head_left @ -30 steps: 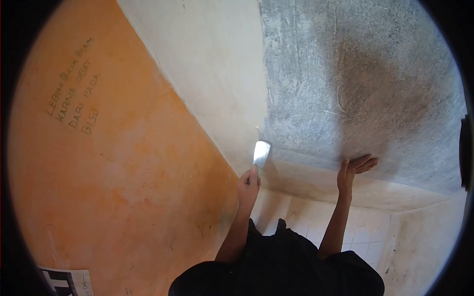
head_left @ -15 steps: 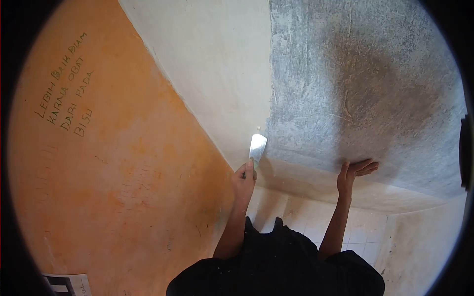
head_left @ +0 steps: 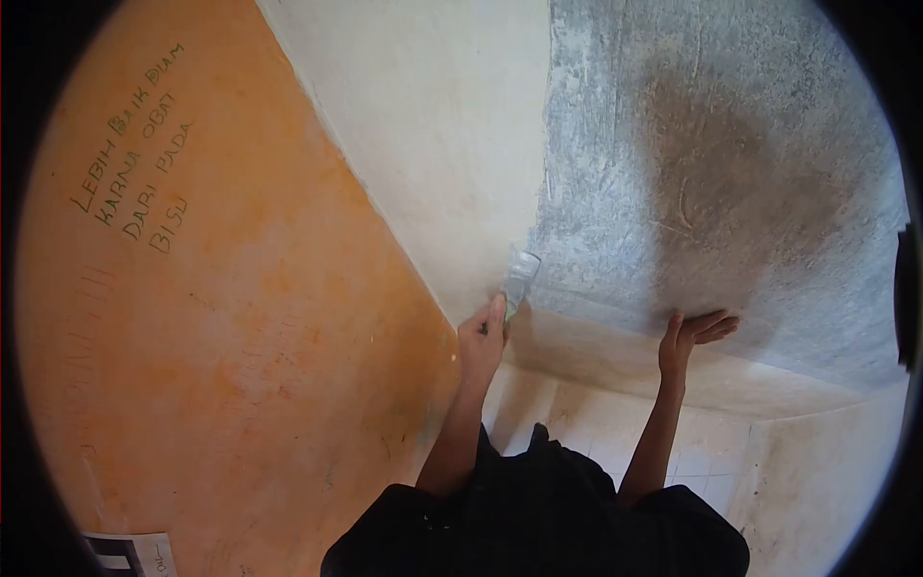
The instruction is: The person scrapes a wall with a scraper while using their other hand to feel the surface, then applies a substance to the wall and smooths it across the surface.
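Now your left hand [head_left: 484,337], closed round the scraper [head_left: 520,277], shifts it to the grey patch [head_left: 615,212], apparently engaging its edge; your open right hand [head_left: 688,338] looks empty.

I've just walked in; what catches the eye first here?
A bright orange wall fills the left side, with dark handwriting high on it. Near the middle, the left hand grips a scraper beside a rough grey patch that spreads across the upper right. The right hand is near that patch's lower edge.
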The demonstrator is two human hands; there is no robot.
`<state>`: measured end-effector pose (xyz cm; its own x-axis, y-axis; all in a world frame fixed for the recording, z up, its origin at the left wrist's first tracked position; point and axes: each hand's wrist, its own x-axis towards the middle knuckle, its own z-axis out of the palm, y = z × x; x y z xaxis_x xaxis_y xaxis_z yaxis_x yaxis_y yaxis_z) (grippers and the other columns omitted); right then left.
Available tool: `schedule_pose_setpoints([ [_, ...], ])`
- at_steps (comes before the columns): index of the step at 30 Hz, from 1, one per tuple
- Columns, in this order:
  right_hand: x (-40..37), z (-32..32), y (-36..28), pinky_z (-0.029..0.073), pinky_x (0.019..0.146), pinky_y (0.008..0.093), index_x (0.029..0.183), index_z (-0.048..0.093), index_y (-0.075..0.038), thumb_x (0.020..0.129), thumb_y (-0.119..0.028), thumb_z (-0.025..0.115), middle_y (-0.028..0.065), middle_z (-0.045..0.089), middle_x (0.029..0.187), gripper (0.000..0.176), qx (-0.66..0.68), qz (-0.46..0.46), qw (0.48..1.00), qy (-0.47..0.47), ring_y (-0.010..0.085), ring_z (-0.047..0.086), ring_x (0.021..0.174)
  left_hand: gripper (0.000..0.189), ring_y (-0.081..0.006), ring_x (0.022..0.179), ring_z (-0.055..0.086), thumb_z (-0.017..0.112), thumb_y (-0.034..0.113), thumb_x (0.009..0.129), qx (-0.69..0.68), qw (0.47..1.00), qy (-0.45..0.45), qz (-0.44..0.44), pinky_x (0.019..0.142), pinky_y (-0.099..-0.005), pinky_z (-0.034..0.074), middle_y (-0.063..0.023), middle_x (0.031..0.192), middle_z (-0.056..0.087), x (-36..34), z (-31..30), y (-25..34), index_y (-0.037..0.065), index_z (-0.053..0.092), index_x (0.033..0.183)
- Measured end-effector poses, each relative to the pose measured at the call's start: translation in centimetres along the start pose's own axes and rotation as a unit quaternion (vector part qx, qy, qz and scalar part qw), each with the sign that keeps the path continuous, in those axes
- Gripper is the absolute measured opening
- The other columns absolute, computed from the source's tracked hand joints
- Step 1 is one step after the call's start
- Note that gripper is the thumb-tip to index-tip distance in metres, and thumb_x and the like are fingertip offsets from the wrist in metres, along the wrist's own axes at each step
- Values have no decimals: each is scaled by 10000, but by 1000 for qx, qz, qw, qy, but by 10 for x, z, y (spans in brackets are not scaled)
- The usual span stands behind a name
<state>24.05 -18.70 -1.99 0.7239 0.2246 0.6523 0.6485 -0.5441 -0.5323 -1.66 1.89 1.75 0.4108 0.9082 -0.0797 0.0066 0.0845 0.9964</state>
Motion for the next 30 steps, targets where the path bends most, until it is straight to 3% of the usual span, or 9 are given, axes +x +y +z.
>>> schedule_pose_setpoints([
  [2,2,4,0,-173,1116,594,1498,-224,-17,999,-580,349,266,-303,1542,946,-1,3,1000,5,438,-296,1421,412,-32,514,430,572,349,1001,-38,999,-8,2,467,-220,320,35,563,485,-4,1,6,0,687,815],
  [4,2,4,1,-171,1113,601,1498,-226,-20,1000,-576,356,264,-301,1544,947,-3,-3,1000,12,439,-299,1420,443,-37,523,425,566,357,1006,-54,999,0,3,455,-207,312,32,605,469,-17,2,3,32,582,706],
  [7,1,3,6,-173,1111,601,1496,-226,-14,1003,-564,362,264,-302,1543,945,1,3,1000,-3,439,-304,1417,443,-36,504,433,568,367,1004,-44,999,-8,-19,462,-224,317,34,559,491,-9,-4,-26,8,666,763],
  [10,3,-3,0,-182,1101,612,1475,-258,2,999,-589,342,304,-333,1508,968,9,20,999,-36,473,-331,1389,448,-34,501,433,570,366,1003,-45,998,-9,-34,460,-224,317,33,556,493,-1,10,19,5,665,754],
  [14,-1,-2,4,-180,1102,613,1475,-263,0,989,-606,354,297,-333,1511,992,9,28,999,-44,469,-337,1388,483,-41,497,431,567,376,1003,-87,996,7,-9,456,-235,312,30,547,484,-18,-1,1,13,628,691],
  [16,1,2,5,-179,1113,594,1494,-229,-6,1005,-553,366,270,-303,1540,944,1,14,1000,-10,443,-312,1412,502,-44,491,427,565,379,1003,-30,999,-11,-17,455,-241,310,29,541,478,-14,-8,-20,24,602,651],
  [19,1,3,8,-179,1113,594,1492,-234,-7,1005,-553,367,270,-303,1540,947,-4,11,1000,-9,441,-311,1413,499,-46,485,427,560,368,1006,-28,999,-19,-10,453,-245,312,31,536,474,1,10,17,28,598,643],
  [25,3,-1,-3,-181,1114,591,1491,-239,-10,1003,-574,345,266,-312,1537,948,-6,14,1000,-12,437,-319,1410,503,-55,480,430,560,387,1004,-44,999,-7,-11,453,-250,316,29,536,474,-16,-11,0,29,598,653],
  [30,1,-3,-4,-181,1113,591,1493,-239,-19,998,-588,343,261,-316,1537,953,19,25,999,-23,431,-316,1413,504,-49,456,419,565,397,999,-35,999,-3,-14,426,-240,293,25,531,473,-10,8,26,34,597,651],
])
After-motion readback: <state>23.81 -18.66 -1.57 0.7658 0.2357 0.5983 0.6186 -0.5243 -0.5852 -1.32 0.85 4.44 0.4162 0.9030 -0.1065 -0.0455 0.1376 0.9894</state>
